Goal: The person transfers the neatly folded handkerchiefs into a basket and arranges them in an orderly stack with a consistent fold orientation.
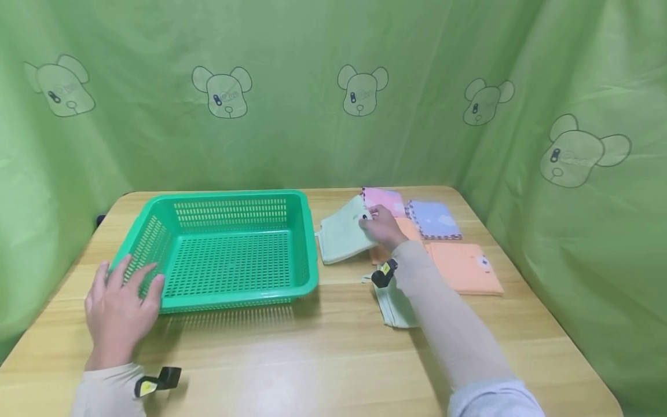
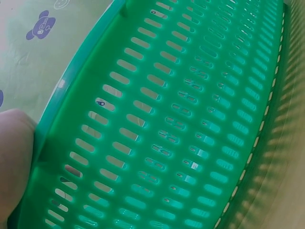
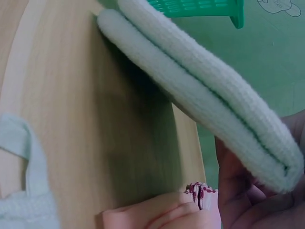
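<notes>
at ten o'clock on the bench (image 1: pixel 260 365), a basket (image 1: pixel 303 255), left hand (image 1: pixel 120 313) at its eight o'clock corner. at one, in the right hand (image 1: pixel 384 226), a first cloth (image 1: pixel 341 234). around that hand: second cloth (image 1: pixel 385 200) at twelve, third cloth (image 1: pixel 435 220) at three, fourth cloth (image 1: pixel 461 269) at four, fifth cloth (image 1: pixel 395 308) at six. below it, sixth cloth (image 1: pixel 410 229).

Bright light glares softly off the table (image 1: pixel 271 365), while both wrist views look dimmer, perhaps slightly blurred.

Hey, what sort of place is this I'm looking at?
Probably a curtained-off work booth: green curtains printed with animal faces hang behind and beside a table holding a basket and folded cloths.
</notes>
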